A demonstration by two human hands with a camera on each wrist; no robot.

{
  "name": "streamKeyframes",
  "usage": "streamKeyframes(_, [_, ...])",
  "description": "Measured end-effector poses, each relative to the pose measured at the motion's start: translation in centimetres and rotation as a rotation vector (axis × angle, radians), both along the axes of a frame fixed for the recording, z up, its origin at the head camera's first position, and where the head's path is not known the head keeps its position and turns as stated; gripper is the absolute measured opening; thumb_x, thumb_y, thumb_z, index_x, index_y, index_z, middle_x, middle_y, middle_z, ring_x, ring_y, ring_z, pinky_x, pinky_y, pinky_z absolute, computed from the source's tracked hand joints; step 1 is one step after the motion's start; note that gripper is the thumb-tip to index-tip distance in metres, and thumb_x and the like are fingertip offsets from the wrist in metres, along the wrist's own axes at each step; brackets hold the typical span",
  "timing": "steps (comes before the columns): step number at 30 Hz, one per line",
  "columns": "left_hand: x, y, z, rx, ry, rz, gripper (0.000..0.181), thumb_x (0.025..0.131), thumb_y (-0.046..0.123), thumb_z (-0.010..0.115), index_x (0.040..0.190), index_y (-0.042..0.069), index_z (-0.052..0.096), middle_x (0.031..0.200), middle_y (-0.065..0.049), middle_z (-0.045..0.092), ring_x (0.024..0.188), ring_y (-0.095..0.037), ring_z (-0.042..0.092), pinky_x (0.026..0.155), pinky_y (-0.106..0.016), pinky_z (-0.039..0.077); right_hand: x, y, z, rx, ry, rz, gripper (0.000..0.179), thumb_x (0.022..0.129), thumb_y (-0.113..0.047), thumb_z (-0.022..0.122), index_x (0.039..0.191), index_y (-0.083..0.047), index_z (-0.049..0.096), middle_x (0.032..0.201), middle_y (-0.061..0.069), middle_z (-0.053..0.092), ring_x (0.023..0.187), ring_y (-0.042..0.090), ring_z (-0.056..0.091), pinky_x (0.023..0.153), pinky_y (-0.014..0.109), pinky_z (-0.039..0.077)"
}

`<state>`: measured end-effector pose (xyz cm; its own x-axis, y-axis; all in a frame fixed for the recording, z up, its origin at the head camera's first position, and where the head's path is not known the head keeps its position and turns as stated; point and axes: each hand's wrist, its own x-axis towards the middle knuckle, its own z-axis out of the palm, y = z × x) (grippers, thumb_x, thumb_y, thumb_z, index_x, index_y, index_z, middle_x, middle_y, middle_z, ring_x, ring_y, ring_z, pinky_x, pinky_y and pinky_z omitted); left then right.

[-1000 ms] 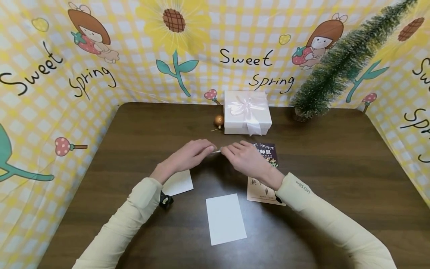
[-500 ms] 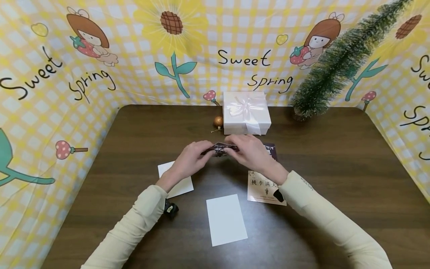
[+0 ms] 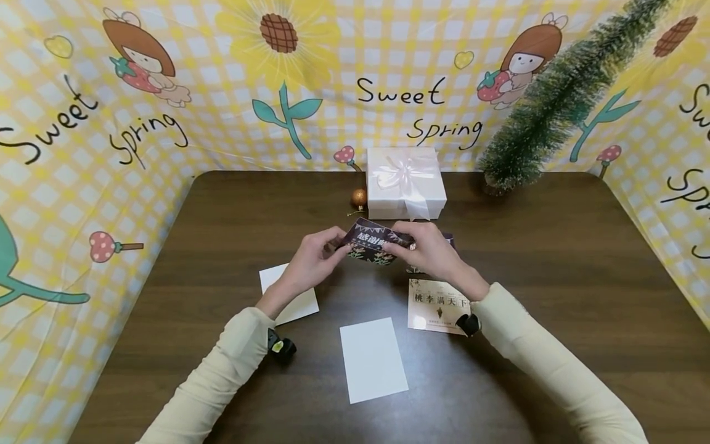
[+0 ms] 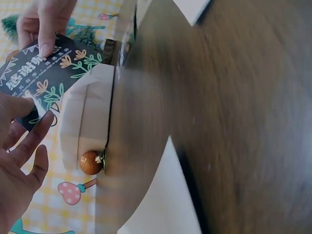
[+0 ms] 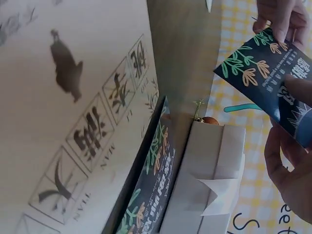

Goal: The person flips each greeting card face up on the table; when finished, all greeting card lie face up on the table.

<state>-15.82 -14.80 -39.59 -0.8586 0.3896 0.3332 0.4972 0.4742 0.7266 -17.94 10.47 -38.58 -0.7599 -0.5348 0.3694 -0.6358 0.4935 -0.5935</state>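
Observation:
Both hands hold a dark greeting card [image 3: 367, 238] up over the table, its printed face with white characters and flowers tilted into view. My left hand [image 3: 313, 259] pinches the card's left end between thumb and fingers. At the opposite end my right hand [image 3: 427, 250] grips it, thumb across the front, as the right wrist view also shows on the card [image 5: 256, 63]. Below the right forearm lies a cream card [image 3: 432, 302] with a row of characters. A second dark card [image 5: 156, 170] is partly hidden behind the right hand in the head view.
A plain white card [image 3: 373, 361] lies at the front middle, and another white card [image 3: 302, 305] is partly under the left wrist. Behind the hands stand a white gift box [image 3: 383, 208] with a ribbon, an orange-brown bauble [image 3: 359, 197] and a small bristly tree [image 3: 538, 135].
The dark card has turned from edge-on to showing its printed face. The hands have spread slightly apart, and the right wrist has shifted right, uncovering more of the cream card.

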Motion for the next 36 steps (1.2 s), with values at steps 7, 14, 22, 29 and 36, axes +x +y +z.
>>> streamKeyframes(7, [0.3,-0.1,0.1,0.17,-0.103,0.079,0.008,0.094,0.007,0.064,0.099,0.002,0.064,0.083,-0.012,0.066,0.07,-0.019,0.052,0.061,-0.025,0.042,0.2,0.3,-0.7,-0.22,-0.279,-0.123,0.03,0.084,-0.015,0.077,0.107,-0.006,0.061,0.096,0.01,0.071,0.077,0.024,0.067,0.064,0.031,0.053])
streamKeyframes(14, [0.2,-0.2,0.2,0.22,-0.162,0.112,0.017,0.095,0.009,0.063,0.109,0.0,0.06,0.092,-0.016,0.065,0.08,-0.02,0.055,0.066,-0.022,0.043,0.3,0.2,-0.6,-0.281,-0.407,-0.109,0.013,0.088,-0.011,0.072,0.097,-0.001,0.069,0.085,0.011,0.071,0.069,0.04,0.063,0.056,0.039,0.053])
streamKeyframes(22, [0.4,-0.3,-0.2,0.255,-0.189,0.162,0.012,0.094,0.005,0.063,0.101,-0.002,0.058,0.087,-0.016,0.063,0.074,-0.016,0.055,0.066,-0.02,0.044,0.4,0.0,-0.1,-0.257,-0.492,-0.124,0.016,0.088,-0.013,0.072,0.095,-0.002,0.063,0.085,0.01,0.067,0.068,0.025,0.059,0.059,0.027,0.048])
streamKeyframes(29, [0.9,-0.4,-1.3,0.113,-0.237,0.228,0.012,0.09,0.006,0.066,0.094,-0.001,0.056,0.082,-0.012,0.063,0.073,-0.017,0.056,0.066,-0.023,0.045,0.8,-0.8,-1.2,-0.138,-0.411,-0.202,0.017,0.086,-0.016,0.075,0.088,-0.004,0.062,0.079,0.006,0.068,0.068,0.014,0.06,0.061,0.023,0.046])
streamKeyframes(36, [1.3,-0.5,-2.8,-0.171,-0.247,0.242,0.019,0.088,0.015,0.071,0.084,0.001,0.058,0.081,-0.01,0.054,0.075,-0.022,0.049,0.068,-0.031,0.04,0.9,-1.4,-2.5,0.074,-0.457,-0.175,0.019,0.088,-0.02,0.072,0.08,-0.005,0.063,0.071,0.005,0.067,0.053,0.011,0.051,0.048,0.022,0.038])
